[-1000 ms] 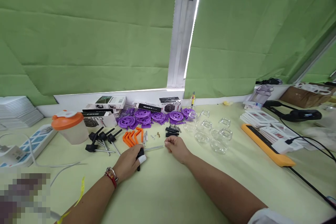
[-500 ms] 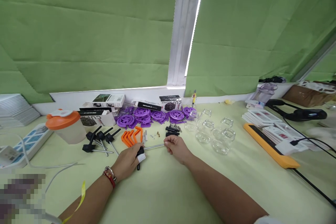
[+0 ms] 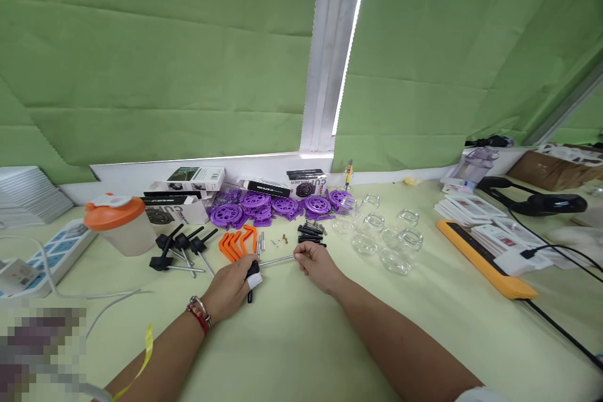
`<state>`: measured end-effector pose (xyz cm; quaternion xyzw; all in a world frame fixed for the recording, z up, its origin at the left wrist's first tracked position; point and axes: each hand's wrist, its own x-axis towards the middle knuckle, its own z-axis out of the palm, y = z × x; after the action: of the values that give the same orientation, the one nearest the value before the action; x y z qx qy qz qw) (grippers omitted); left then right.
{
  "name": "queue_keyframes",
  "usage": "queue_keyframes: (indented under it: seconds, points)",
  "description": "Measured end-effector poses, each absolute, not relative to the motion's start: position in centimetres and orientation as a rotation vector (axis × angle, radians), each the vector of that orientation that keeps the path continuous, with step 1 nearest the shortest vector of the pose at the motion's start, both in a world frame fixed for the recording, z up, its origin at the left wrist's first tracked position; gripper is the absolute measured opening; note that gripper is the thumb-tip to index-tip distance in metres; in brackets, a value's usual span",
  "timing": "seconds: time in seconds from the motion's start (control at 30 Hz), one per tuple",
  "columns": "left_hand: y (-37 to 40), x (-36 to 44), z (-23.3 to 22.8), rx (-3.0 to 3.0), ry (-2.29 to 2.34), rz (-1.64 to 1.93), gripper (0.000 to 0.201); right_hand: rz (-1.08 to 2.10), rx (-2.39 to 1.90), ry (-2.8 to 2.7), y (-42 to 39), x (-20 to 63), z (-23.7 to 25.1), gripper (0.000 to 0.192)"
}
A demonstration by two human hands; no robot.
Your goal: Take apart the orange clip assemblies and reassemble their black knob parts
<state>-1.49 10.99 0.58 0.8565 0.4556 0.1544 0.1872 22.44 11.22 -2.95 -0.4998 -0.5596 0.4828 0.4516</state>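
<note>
1. Pale yellow-green table point(image 3: 301, 352), wide, under green fabric blinds point(image 3: 155, 63) with a white window frame strip point(image 3: 325, 75) between them; daylight leaks along the strip.
2. Landmark: thin silver metal rod with black T-handle point(image 3: 276, 260), lying nearly flat just above the table, mid-front.
3. Left hand point(image 3: 230, 289) wraps closed around the rod's black handle end, a white-taped finger over it; probably to steady it.
4. Right hand point(image 3: 316, 267) pinches shut on the rod's far tip, likely fitting something too small to make out.
5. Behind the rod: purple plastic wheels point(image 3: 277, 207); orange bent plastic clips point(image 3: 235, 244) behind-left; small black pins point(image 3: 311, 235) just behind.
6. Right of the rod: clear glass globes point(image 3: 391, 239).
7. Left of the rod: spare black-handled rods point(image 3: 181, 251), orange-lidded translucent jar point(image 3: 117, 223).
</note>
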Motion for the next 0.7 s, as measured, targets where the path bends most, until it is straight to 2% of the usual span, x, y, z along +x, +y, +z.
queue_keyframes:
  seconds: [0.37,0.7]
  points:
    - [11.14,-1.53,0.55,2.414,1.286,0.410,0.031,1.147,-1.272,-1.463,11.14,22.58,-2.57,0.013]
    - [11.23,-1.60,0.37,2.405,1.276,0.437,0.031,0.928,-1.327,-1.618,11.08,22.56,-2.03,0.015]
